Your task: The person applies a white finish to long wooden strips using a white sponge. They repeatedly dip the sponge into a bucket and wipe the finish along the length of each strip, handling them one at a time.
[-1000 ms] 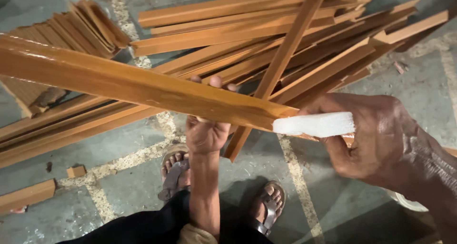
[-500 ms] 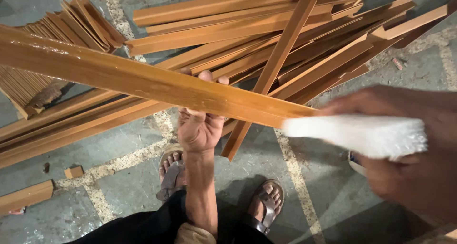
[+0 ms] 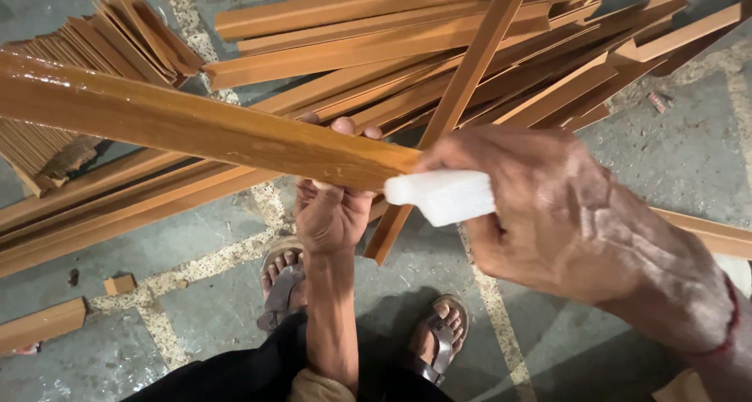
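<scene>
While hands (image 3: 337, 206) hold strip (image 3: 196, 128), strips (image 3: 439, 49) pile behind.

Grey stone floor (image 3: 689, 151) with pale speckled seams, strewn with wooden strips (image 3: 376, 65) (dimly lit).

No packages, labels, signs or screens are in view.
</scene>
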